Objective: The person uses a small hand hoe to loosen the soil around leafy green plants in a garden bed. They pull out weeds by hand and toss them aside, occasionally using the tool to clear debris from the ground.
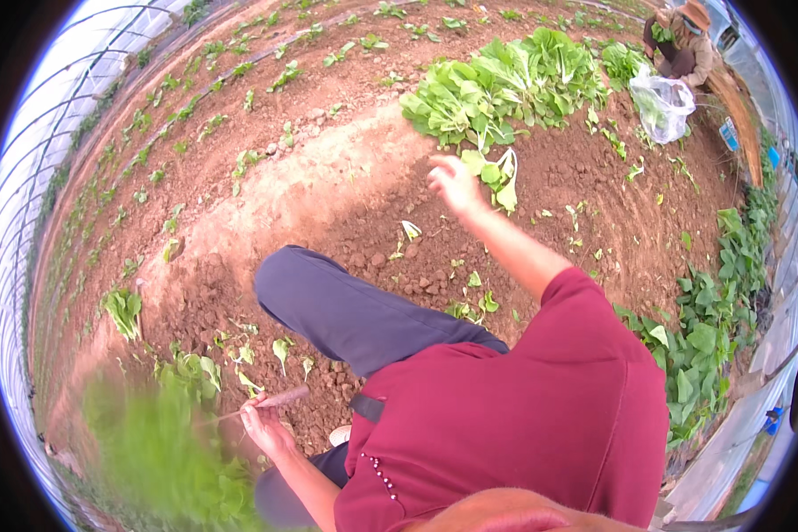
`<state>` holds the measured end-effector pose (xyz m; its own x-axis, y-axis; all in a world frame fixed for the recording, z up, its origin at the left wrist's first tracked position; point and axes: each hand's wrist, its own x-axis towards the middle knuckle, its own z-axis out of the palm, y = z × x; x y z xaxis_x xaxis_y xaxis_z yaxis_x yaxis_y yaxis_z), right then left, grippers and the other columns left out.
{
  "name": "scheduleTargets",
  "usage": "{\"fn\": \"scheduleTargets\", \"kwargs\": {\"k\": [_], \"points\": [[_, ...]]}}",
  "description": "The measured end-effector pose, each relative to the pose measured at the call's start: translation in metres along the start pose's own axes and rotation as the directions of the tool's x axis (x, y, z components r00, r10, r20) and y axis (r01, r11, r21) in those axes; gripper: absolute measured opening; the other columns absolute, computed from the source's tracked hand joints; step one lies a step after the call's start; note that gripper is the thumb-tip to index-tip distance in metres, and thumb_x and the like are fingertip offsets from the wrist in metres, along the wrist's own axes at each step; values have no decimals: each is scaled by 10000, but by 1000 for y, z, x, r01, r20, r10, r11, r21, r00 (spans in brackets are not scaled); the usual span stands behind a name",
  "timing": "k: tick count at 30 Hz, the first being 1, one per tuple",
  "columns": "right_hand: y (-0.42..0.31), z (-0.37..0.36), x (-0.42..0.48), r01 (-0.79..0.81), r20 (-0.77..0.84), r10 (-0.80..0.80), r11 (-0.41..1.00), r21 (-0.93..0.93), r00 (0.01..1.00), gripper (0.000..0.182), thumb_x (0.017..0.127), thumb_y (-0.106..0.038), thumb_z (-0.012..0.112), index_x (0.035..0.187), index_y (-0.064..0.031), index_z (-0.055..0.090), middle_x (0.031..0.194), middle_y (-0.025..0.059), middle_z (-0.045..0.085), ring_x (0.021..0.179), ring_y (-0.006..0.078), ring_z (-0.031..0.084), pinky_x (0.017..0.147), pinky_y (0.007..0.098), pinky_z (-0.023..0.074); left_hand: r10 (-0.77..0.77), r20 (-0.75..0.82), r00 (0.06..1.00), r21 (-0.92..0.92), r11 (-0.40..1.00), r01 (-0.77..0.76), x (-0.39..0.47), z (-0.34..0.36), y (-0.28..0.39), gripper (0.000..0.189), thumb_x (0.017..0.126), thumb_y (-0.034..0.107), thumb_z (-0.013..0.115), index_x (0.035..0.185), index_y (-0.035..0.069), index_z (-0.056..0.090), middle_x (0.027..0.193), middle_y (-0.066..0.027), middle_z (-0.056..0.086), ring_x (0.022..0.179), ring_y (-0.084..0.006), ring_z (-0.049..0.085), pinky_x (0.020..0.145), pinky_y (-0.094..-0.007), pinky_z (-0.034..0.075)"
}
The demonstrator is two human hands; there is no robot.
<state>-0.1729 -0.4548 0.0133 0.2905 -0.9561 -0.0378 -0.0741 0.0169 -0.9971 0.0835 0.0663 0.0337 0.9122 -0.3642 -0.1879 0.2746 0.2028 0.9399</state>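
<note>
My left hand [266,429] grips a hand tool with a reddish handle [286,397]. The tool's thin shaft or blade points left towards leafy greens [159,445] that blur at the lower left, so its far end cannot be made out. Out over the soil is my right hand [453,183], with fingers loosely spread and nothing visible in them. Just right of it lies a cut leafy green [495,174] with pale stalks. Beyond that, a large heap of leafy greens [505,86] rests on the ground.
A person [685,46] in a hat crouches at the upper right beside a clear plastic bag [662,106]. Broad-leaved plants [701,346] line the right side. Small seedlings [246,159] grow in rows at the left, under a hooped plastic tunnel [60,100]. One leafy plant [124,312] stands left of my knee.
</note>
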Motion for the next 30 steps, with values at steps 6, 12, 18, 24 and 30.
{"fn": "scheduleTargets", "kwargs": {"k": [6, 12, 18, 24, 30], "points": [[-102, 85, -160, 250, 624, -305, 952, 176, 720, 282, 895, -107, 606, 1167, -34, 594, 921, 44, 596, 819, 104, 583, 742, 270, 503, 100, 135, 986, -21, 995, -98, -26, 67, 25, 136, 996, 189, 509, 1018, 65, 561, 1052, -129, 630, 1001, -223, 601, 925, -384, 465], [-101, 147, -227, 557, 935, -316, 811, 177, 163, 434, 860, -266, 633, 1211, -26, 548, 980, 174, 595, 912, 349, 622, 797, 428, 506, 126, 46, 991, -27, 992, -125, -52, 95, 21, 223, 968, 173, 561, 1108, 1, 589, 1138, -136, 632, 1034, -209, 597, 955, -365, 450], [-99, 195, -270, 451, 995, -28, 890, 69, -96, 311, 913, -294, 563, 1066, -25, 539, 932, 222, 618, 894, 395, 617, 762, 448, 479, 181, -109, 978, 61, 983, -175, -87, 69, 25, 216, 966, 154, 557, 1075, -21, 622, 1045, -90, 661, 974, -153, 602, 903, -306, 463], [-84, 224, -335, 334, 991, -26, 940, 67, -128, 310, 907, -167, 571, 1177, -14, 554, 901, 100, 592, 826, 176, 554, 778, 335, 464, 175, -212, 961, -18, 983, -183, -131, 23, 8, 188, 962, 168, 573, 1094, 35, 573, 1059, -66, 629, 983, -137, 583, 881, -295, 463], [-89, 279, -405, 408, 939, -258, 850, 333, -229, 418, 885, -39, 532, 1293, -16, 445, 1108, 222, 597, 1056, 382, 605, 882, 412, 478, 238, -385, 892, -57, 958, -281, -140, -13, 24, 320, 917, 135, 625, 1200, 12, 541, 1042, -24, 606, 980, -111, 574, 886, -282, 471]]}}
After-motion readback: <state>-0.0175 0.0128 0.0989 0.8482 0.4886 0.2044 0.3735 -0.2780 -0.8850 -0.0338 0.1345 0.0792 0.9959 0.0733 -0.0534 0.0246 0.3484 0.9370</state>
